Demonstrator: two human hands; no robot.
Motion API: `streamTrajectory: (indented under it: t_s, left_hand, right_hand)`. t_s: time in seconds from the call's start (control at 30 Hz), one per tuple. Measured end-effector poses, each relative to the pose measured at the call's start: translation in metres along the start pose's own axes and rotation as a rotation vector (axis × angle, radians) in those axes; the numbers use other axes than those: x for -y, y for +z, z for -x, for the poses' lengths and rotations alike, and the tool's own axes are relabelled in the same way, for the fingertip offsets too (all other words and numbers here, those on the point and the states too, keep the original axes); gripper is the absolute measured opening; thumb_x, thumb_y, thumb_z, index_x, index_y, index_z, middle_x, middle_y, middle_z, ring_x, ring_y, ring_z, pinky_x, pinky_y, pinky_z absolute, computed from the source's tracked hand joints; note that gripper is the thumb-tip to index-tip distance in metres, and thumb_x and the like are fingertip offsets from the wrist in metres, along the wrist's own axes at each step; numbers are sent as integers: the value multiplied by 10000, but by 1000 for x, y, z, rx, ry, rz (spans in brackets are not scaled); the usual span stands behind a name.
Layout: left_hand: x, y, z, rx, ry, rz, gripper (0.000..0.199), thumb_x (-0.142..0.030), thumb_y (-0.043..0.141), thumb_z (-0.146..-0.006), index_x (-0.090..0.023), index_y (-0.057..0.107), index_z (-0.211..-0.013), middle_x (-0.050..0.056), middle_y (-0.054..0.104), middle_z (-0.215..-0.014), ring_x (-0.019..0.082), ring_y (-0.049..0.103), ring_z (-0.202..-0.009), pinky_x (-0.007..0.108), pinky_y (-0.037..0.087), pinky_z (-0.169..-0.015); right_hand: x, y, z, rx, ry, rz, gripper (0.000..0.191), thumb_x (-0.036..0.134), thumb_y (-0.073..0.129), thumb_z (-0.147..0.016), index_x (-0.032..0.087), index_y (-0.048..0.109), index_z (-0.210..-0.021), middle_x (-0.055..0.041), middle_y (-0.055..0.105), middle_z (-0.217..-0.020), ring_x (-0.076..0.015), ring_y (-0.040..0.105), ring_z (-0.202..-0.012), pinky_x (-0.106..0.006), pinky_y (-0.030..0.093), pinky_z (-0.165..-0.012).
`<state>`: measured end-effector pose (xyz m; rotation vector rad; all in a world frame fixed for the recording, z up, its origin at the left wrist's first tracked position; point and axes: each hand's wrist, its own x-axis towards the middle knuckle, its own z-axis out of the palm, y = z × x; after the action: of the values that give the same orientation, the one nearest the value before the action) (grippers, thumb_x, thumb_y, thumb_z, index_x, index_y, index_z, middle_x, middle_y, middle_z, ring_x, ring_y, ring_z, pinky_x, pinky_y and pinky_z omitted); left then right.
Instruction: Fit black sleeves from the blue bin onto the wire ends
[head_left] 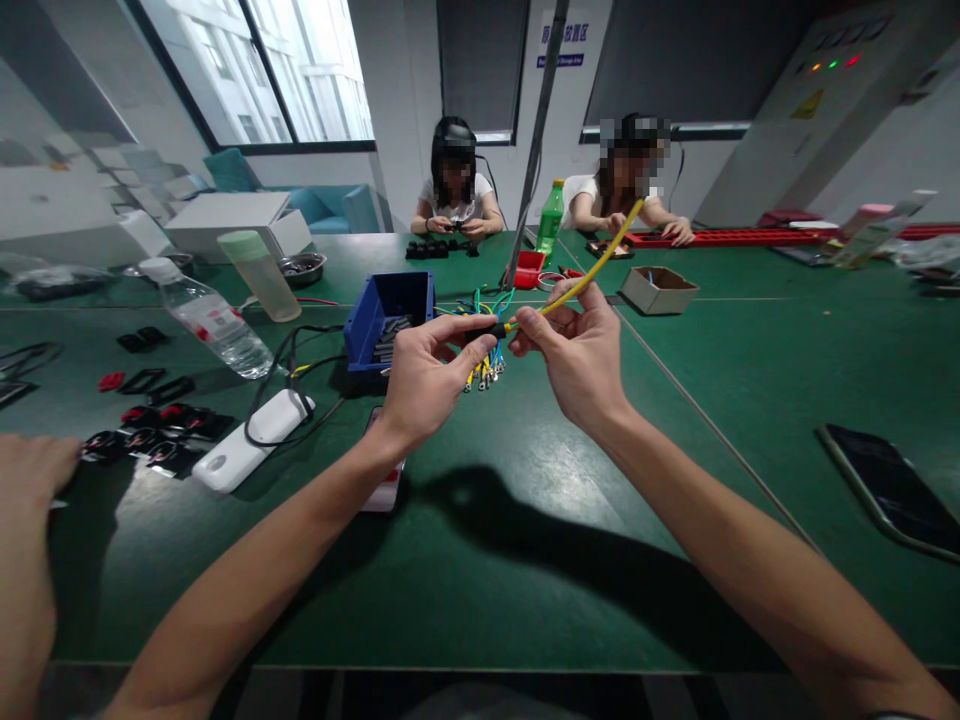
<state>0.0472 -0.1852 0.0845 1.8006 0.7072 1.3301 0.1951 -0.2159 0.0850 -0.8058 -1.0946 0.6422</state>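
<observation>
My left hand (426, 378) pinches a short black sleeve (491, 332) between thumb and fingers. From its right end runs a yellow wire (609, 250), gripped by my right hand (583, 355) and sticking up to the right past the fingers. A bit of green shows where the wire meets the sleeve; how far in it reaches is hidden. Behind and below both hands lies a bunch of yellow, blue and green wires (484, 376) with metal end terminals. Just left of them stands a blue bin (358, 335) with dark grey tube-like pieces inside, partly covered by my left hand.
On the green table (525, 590) are a white power bank (255, 440) with a black cable, a water bottle (214, 318), a phone (892, 485) and a small cardboard box (658, 292). Another person's arm (26, 540) reaches in at left. Two people sit opposite.
</observation>
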Motion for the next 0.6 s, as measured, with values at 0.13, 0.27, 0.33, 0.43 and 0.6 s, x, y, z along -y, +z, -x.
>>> streamTrajectory:
  t_s: [0.13, 0.27, 0.33, 0.43, 0.6]
  left_hand:
    - [0, 0, 0, 10, -21, 18, 254, -317, 714, -767, -191, 737, -987, 56, 731, -916, 169, 666, -740, 269, 548, -645]
    - [1, 0, 0, 9, -28, 29, 248, -305, 716, -766, -186, 735, -983, 55, 729, -914, 173, 669, -761, 271, 550, -662]
    - [0, 0, 0, 9, -23, 33, 244, -303, 716, -766, -187, 732, -980, 54, 727, -912, 171, 669, -766, 269, 549, -668]
    - [0, 1, 0, 9, -16, 34, 244, -309, 716, -764, -182, 725, -973, 55, 723, -914, 166, 666, -761, 263, 546, -665]
    - [2, 1, -1, -19, -20, 62, 254, -316, 745, -731, -167, 700, -932, 52, 711, -899, 150, 658, -746, 246, 532, -663]
  right_hand:
    - [0, 0, 0, 0, -1, -6, 460, 441, 776, -675, 260, 411, -887, 115, 524, -604, -102, 615, -477, -228, 537, -488]
    - [0, 0, 0, 9, -6, -15, 453, 434, 775, -680, 259, 408, -881, 113, 530, -611, -99, 617, -484, -223, 537, -490]
    - [0, 0, 0, 8, -1, -13, 453, 433, 776, -678, 259, 409, -878, 111, 531, -616, -99, 617, -486, -222, 537, -489]
    - [0, 0, 0, 4, 13, -8, 448, 428, 776, -680, 260, 413, -881, 109, 531, -624, -100, 617, -488, -224, 538, -488]
    - [-1, 0, 0, 7, 12, -24, 440, 414, 773, -689, 259, 409, -882, 106, 538, -633, -97, 616, -494, -221, 537, -494]
